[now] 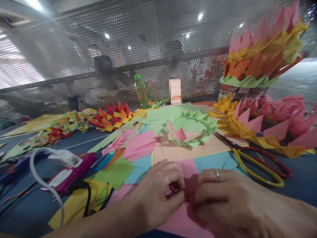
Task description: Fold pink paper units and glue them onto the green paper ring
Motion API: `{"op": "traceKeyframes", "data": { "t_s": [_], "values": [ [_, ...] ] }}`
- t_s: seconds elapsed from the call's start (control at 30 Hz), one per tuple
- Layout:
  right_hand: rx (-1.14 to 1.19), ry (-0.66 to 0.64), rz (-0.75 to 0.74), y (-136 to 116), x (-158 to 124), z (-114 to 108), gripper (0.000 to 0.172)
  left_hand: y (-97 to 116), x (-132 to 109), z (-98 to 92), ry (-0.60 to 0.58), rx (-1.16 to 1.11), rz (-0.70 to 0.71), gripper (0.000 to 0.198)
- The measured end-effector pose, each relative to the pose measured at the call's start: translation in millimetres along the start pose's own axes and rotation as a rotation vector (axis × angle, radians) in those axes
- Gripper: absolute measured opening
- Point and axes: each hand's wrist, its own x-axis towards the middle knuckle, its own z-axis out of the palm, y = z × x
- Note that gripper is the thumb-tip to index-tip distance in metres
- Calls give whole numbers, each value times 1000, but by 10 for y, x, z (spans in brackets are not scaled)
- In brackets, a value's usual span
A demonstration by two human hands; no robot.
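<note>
Both my hands meet low in the middle of the view over a piece of pink paper [188, 172]. My left hand [158, 191] pinches its left edge with fingers curled. My right hand [223, 195], with a ring on one finger, is closed on the paper's right side and presses it down. More pink paper [178, 221] lies flat beneath my hands. Just beyond them a green folded paper ring [195, 127] with two pink points stuck in it rests on a peach sheet [178, 150].
Scissors [260, 165] with red and yellow handles lie right of my hands. A magenta glue gun [69, 172] with a white cable sits at left. Loose coloured paper sheets [138, 145], folded paper chains [74, 124], a tall folded paper bowl [260, 56] and a green bottle [141, 91] surround them. People sit behind a perforated screen.
</note>
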Motion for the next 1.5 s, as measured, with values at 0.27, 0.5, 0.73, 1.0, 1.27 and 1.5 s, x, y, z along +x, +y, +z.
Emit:
{"op": "traceKeyframes", "data": {
  "t_s": [0.27, 0.5, 0.73, 1.0, 1.27, 1.5],
  "values": [
    [0, -2, 46, 3, 23, -11, 35, 47, 26, -31, -2, -5, -31, 22],
    [15, 19, 90, 6, -14, 104, 24, 55, 10, -26, -28, 19, -70, 21],
    [-42, 36, 115, -28, -26, 111, 26, 59, 3, -68, -42, 26, -156, 19],
    [-49, 42, 92, 26, 9, 136, 20, 36, 4, -121, -68, 76, -214, 20],
    [-61, 13, 98, -41, -45, 64, 18, -23, 2, -225, -118, 64, -223, 25],
    [-86, 282, -59, 227, -83, 395, 24, 20, -25, -213, -74, -52, -169, 23]
  ]
}}
